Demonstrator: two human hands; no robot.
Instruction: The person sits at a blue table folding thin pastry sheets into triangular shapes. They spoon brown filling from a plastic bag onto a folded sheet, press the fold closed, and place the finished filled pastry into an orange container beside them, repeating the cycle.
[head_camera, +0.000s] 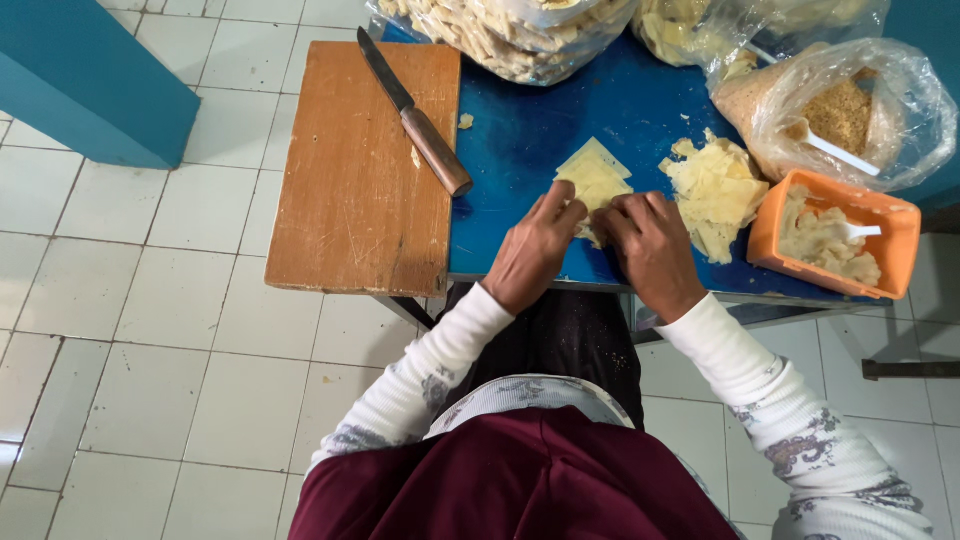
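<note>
Both bare hands, the left hand (533, 252) and the right hand (650, 250), emerge from long white ribbed sleeves (440, 370) with grey floral print further up the arms; behind them, a maroon garment (520, 480) over a pale patterned hem and dark trousers (560, 340)

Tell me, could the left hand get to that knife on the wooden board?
Probably yes: the left hand is on the dough sheets, and the knife lies just beside it with nothing between.

Both hands hide the near end of the dough sheet (594, 180).
</note>
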